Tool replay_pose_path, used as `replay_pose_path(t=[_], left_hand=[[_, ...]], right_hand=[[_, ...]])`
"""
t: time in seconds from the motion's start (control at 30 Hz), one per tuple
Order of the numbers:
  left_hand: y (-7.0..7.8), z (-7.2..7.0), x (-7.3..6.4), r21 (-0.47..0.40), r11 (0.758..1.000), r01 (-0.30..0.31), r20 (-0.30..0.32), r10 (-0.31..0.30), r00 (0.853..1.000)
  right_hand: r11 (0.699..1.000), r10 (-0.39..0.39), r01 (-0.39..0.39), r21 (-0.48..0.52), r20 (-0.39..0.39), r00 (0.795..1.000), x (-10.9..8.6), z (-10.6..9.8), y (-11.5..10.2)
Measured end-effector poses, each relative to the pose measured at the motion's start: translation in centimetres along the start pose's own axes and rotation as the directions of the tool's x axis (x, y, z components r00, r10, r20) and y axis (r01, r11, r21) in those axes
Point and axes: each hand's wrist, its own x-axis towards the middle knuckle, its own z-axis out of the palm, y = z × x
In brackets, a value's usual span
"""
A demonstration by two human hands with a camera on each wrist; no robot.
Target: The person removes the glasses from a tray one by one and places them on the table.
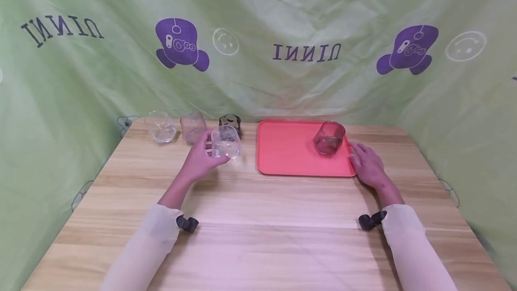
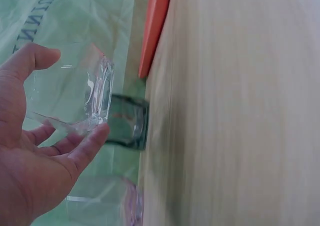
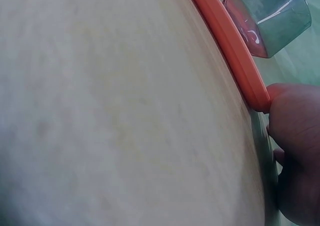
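Note:
In the head view my left hand [image 1: 200,158] grips a clear glass [image 1: 226,142], thumb on one side and fingers around the other. The left wrist view shows that glass [image 2: 70,88] raised above the table, its thick faceted base turned toward the tabletop. Behind it stands a dark grey glass [image 2: 129,122], partly hidden. My right hand [image 1: 367,165] rests at the right edge of the red tray [image 1: 291,156], with fingers extended and thumb touching the rim. On the tray's right part sits a dark reddish glass [image 1: 329,139], close to my right fingers.
Left of my left hand, a pinkish glass [image 1: 192,128] and another clear glass [image 1: 162,128] stand near the back edge of the wooden table [image 1: 258,228]. A green printed curtain [image 1: 258,8] hangs behind and along both sides.

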Motion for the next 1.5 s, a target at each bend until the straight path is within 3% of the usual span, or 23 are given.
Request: replay_pose_path(t=[0.23, 0.53, 0.77, 0.9, 1.2, 1.5], left_hand=[[-1.2, -2.6, -1.0, 0.084, 0.996, 0.033, 0.003, -0.034, 0.999], [-2.5, -5.8, -1.9, 0.109, 0.992, 0.069, -0.004, -0.069, 0.998], [-3.2, -7.4, -2.6, 0.142, 0.985, 0.095, -0.011, -0.094, 0.995], [-3.6, -8.1, -2.7, 0.132, 0.985, 0.11, -0.027, -0.107, 0.994], [-4.6, -9.8, -3.0, 0.013, 0.993, 0.12, -0.06, -0.119, 0.991], [-5.4, -11.2, -3.3, 0.037, 0.986, 0.162, -0.114, -0.157, 0.981]], right_hand=[[1.0, 0.013, -0.013, 0.014, 0.008, 1.0, 0.1, -0.1, 0.0], [0.999, 0.046, -0.046, 0.021, 0.0, 0.999, -0.1, 0.2, -0.1], [0.999, 0.042, -0.042, 0.031, -0.002, 0.999, -0.1, 0.2, -0.1], [0.998, 0.047, -0.047, 0.03, 0.0, 0.999, -0.1, 0.2, -0.1], [0.998, 0.044, -0.043, 0.035, -0.003, 0.999, -0.2, 0.3, 0.1], [0.998, 0.054, -0.054, 0.036, -0.006, 0.999, -0.1, 0.3, 0.1]])
